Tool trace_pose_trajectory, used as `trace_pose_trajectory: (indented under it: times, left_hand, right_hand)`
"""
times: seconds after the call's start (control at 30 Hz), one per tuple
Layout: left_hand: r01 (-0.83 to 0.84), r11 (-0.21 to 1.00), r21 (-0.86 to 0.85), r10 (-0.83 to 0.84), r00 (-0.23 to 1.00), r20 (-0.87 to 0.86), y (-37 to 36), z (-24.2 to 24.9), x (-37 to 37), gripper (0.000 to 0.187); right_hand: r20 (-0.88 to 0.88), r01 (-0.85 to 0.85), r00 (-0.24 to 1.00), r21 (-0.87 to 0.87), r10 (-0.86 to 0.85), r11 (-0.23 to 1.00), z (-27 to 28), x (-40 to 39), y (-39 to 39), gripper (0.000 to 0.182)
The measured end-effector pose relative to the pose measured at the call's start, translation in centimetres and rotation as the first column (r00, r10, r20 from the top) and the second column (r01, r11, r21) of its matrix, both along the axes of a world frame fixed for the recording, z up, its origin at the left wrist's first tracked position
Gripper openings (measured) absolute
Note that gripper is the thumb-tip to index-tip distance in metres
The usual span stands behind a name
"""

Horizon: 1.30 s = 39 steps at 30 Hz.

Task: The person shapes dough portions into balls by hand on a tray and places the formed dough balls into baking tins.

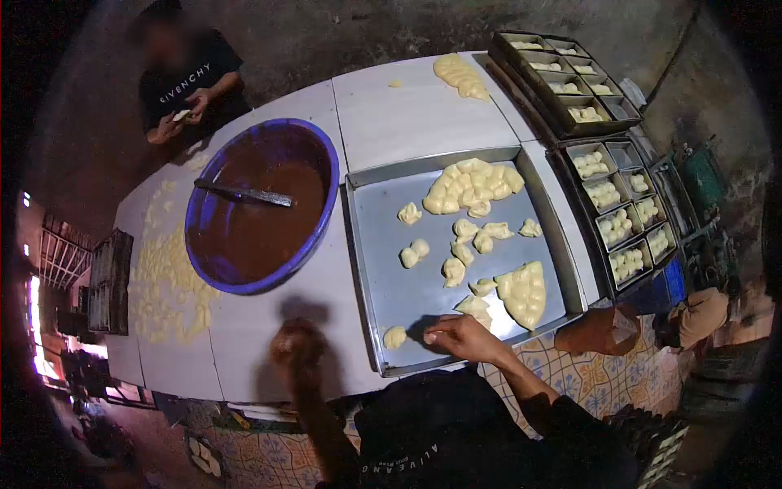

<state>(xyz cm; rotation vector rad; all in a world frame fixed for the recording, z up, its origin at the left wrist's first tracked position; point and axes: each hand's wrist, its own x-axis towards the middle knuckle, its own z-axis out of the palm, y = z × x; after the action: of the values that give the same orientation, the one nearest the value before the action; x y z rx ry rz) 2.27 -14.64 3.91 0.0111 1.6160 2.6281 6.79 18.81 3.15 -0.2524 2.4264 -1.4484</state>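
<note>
My left hand (300,341) is over the white table (244,350), left of the metal tray (375,269), smeared by motion so its fingers do not show. Over the tray's near edge, my right hand (466,337) has its fingers drawn together; what they hold, if anything, I cannot make out. A small dough ball (394,337) lies to its left and a flattened dough piece (475,309) just beyond it. A scored dough mass (522,295) rests at the near right. Farther back are small dough lumps (463,253) and a larger dough cluster (474,184).
A purple basin (326,187) holds brown filling (261,232) and a spatula (244,194). Flattened dough pieces (167,277) cover the table's left. Pans of dough (619,220) line the right side. Across the table, a person (191,85) holds a dough piece (182,116).
</note>
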Motion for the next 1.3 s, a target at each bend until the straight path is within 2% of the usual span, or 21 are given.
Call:
trace_pose_trajectory:
  times: [0.03,0.07,0.13,0.2,0.33,0.43,0.47,0.53,0.57,0.6,0.67,0.8,0.87,0.97,1.07,1.13,1.17,1.2,1.23,1.27,1.3]
  left_hand:
    - [0.214,0.971,-0.109,-0.193,0.965,0.18,1.4,-0.5,0.3,0.036]
    - [0.164,0.891,-0.424,-0.26,0.949,-0.179,6.9,0.3,0.1,0.035]
    - [0.151,0.696,-0.702,-0.349,0.926,-0.147,12.5,2.4,1.5,0.039]
    - [0.439,0.524,-0.73,-0.473,0.863,0.18,13.7,-0.3,2.5,0.037]
    - [0.507,0.588,-0.63,-0.285,0.859,0.425,13.2,-2.5,3.6,0.027]
    - [0.386,0.535,-0.751,-0.295,0.919,0.262,13.5,-2.1,4.0,0.023]
    - [0.35,0.437,-0.828,-0.353,0.914,0.2,13.9,-1.0,4.1,0.022]
    - [0.291,0.402,-0.868,-0.568,0.823,0.013,13.9,-2.3,4.0,0.038]
    - [0.345,0.339,-0.875,-0.62,0.782,0.068,14.1,-1.6,4.0,0.042]
    - [0.395,0.273,-0.877,-0.666,0.736,0.124,14.3,-0.6,4.3,0.046]
    - [0.297,0.252,-0.921,-0.65,0.757,0.066,14.5,1.0,4.2,0.052]
    - [0.112,0.396,-0.911,-0.386,0.921,-0.054,13.4,0.0,5.1,0.051]
    - [0.17,0.259,-0.951,-0.369,0.927,0.065,14.0,2.0,4.9,0.06]
    - [0.295,0.513,-0.806,-0.362,0.926,0.109,13.8,4.2,4.7,0.061]
    - [0.182,0.398,-0.899,-0.373,0.927,0.023,12.4,3.9,3.4,0.061]
    - [0.016,0.422,-0.907,-0.32,0.938,-0.133,11.0,1.7,2.2,0.049]
    - [0.367,0.862,-0.349,-0.398,0.917,-0.018,9.0,-0.7,1.3,0.037]
    - [0.465,0.772,0.434,-0.518,0.856,0.004,7.8,-2.4,1.2,0.026]
    - [0.13,0.967,-0.218,-0.136,0.991,-0.014,10.0,-1.8,2.5,0.014]
    - [0.063,0.75,-0.658,-0.159,0.983,-0.087,10.7,-0.6,2.0,0.021]
    - [0.195,0.98,0.043,-0.198,0.977,0.083,10.7,-1.1,1.5,0.024]
  right_hand:
    - [-0.077,-0.054,0.996,-0.017,0.052,0.998,0.0,-0.2,-0.1,0.024]
    - [-0.159,-0.109,0.982,-0.033,0.102,0.993,0.2,-0.6,-0.2,0.024]
    - [-0.126,-0.133,0.984,-0.035,0.128,0.991,2.3,-1.1,-0.5,0.027]
    - [-0.026,-0.124,0.992,0.024,0.124,0.992,2.9,-1.2,-0.1,0.034]
    - [-0.109,0.159,0.98,-0.09,-0.169,0.983,3.9,0.0,3.1,0.026]
    - [-0.171,0.497,0.76,-0.47,-0.627,0.729,5.5,1.5,5.9,0.028]
    - [-0.051,0.276,0.823,-0.834,-0.565,0.477,3.6,2.4,6.4,0.039]
    - [0.151,0.161,0.986,-0.975,-0.074,0.156,2.3,2.5,5.1,0.052]
    - [0.007,0.031,0.999,-0.743,-0.039,0.669,-1.1,1.3,5.2,0.062]
    - [0.167,0.207,0.976,-0.499,-0.141,0.842,-0.8,1.2,3.6,0.059]
    - [-0.325,0.317,0.918,0.26,-0.226,0.912,-1.9,2.7,1.1,0.04]
    - [-0.126,0.373,0.889,-0.358,-0.441,0.856,-1.6,2.1,-0.3,0.027]
    - [-0.164,0.243,0.937,-0.33,-0.309,0.912,0.6,1.1,-1.0,0.03]
    - [-0.102,0.136,0.98,-0.281,-0.171,0.95,-2.2,-0.3,-1.8,0.035]
    - [0.421,-0.03,0.906,-0.015,0.033,0.999,-4.9,-1.5,-1.6,0.038]
    - [0.146,-0.079,0.987,0.067,0.069,0.995,-4.6,-0.3,-1.6,0.04]
    - [-0.129,-0.093,0.985,0.154,0.114,0.984,-3.9,0.6,-1.5,0.042]
    - [-0.082,-0.168,0.977,0.267,0.196,0.949,-0.9,1.0,-1.2,0.048]
    - [-0.105,-0.115,0.986,0.156,0.132,0.981,-0.3,1.4,-1.0,0.05]
    - [-0.122,-0.061,0.99,0.043,0.066,0.997,0.2,1.7,-0.9,0.052]
    - [-0.144,-0.065,0.988,-0.011,0.063,0.998,1.0,1.4,-0.8,0.054]
